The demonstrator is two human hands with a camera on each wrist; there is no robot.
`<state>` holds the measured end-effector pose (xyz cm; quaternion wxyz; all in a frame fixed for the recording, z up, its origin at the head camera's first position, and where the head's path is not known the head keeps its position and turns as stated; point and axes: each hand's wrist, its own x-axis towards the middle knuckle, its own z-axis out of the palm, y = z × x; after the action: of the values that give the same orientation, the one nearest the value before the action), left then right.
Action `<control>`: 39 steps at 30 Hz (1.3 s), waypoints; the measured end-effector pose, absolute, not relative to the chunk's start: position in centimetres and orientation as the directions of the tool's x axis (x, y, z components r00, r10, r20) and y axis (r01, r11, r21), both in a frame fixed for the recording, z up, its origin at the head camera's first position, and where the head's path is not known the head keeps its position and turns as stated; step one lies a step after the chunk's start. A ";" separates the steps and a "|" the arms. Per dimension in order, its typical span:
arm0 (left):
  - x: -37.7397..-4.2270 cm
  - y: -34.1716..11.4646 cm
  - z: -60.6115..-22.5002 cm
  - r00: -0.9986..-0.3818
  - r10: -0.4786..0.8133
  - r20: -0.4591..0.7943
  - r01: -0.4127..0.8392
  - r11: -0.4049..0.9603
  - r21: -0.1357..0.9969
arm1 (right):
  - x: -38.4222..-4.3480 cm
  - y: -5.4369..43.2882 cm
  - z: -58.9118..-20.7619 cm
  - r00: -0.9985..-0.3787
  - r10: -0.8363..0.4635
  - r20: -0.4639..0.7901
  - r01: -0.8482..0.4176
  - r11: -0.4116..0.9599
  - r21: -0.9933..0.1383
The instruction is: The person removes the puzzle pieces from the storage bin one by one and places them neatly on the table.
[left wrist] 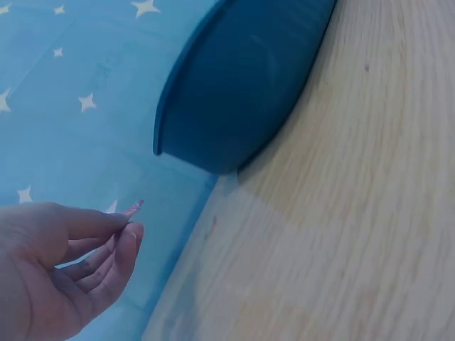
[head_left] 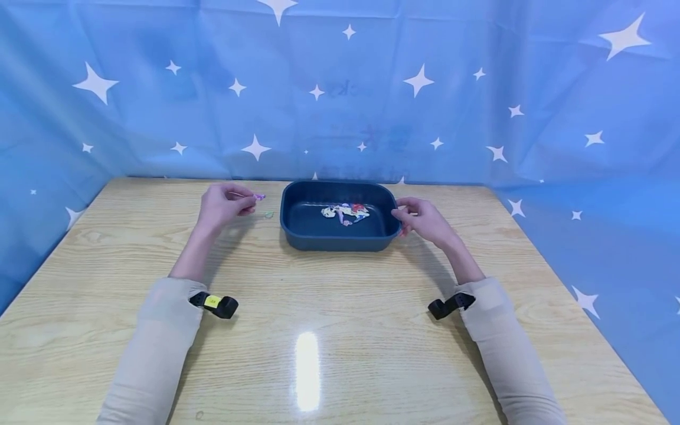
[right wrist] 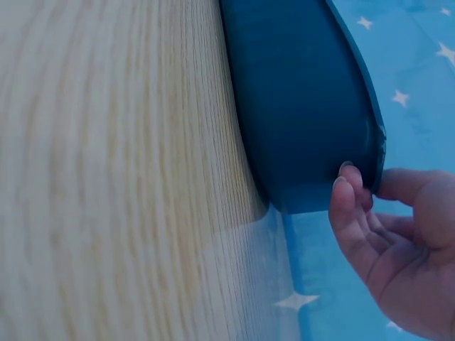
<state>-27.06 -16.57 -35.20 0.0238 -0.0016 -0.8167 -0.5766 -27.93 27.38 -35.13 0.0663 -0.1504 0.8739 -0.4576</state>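
My left hand (head_left: 225, 206) is raised above the table left of the dark blue basin. Between its thumb and fingertips it pinches a small, thin purple-pink piece (head_left: 259, 196); the left wrist view shows that piece (left wrist: 134, 209) only as a slim tip, its kind unclear. On the far side, my right hand (head_left: 422, 219) holds the right end of the basin (head_left: 340, 243), thumb at the rim and fingers against the outer wall in the right wrist view. Inside the basin lie several flat, colourful pieces (head_left: 345, 211) in white, red, blue and purple.
A small pale green piece (head_left: 268, 215) lies on the wooden table (head_left: 340, 295) between the left hand and the basin. Behind the table's far edge hangs a blue cloth (head_left: 329, 130) with white stars. Each wrist wears a black camera band.
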 end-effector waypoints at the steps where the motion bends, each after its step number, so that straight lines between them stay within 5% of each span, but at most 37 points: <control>1: -27.1 -16.8 -35.3 -0.999 -0.036 0.021 0.007 0.343 0.939 | -27.9 27.4 -35.1 -0.946 -0.324 0.022 -0.202 0.536 -0.820; 12: -27.4 -17.8 -36.7 -0.989 -0.082 -0.125 -0.144 0.319 0.937 | -27.9 27.3 -35.1 -0.948 -0.317 0.025 -0.200 0.534 -0.821; 39: -27.2 -18.2 -36.5 -0.995 -0.012 -0.102 -0.093 0.537 0.839 | -27.9 27.6 -35.2 -0.947 -0.321 0.015 -0.197 0.541 -0.817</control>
<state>-27.17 -18.17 -36.54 -0.0420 0.0299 -0.8756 -0.4803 -27.93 27.61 -35.15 0.0683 -0.1480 0.8752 -0.4555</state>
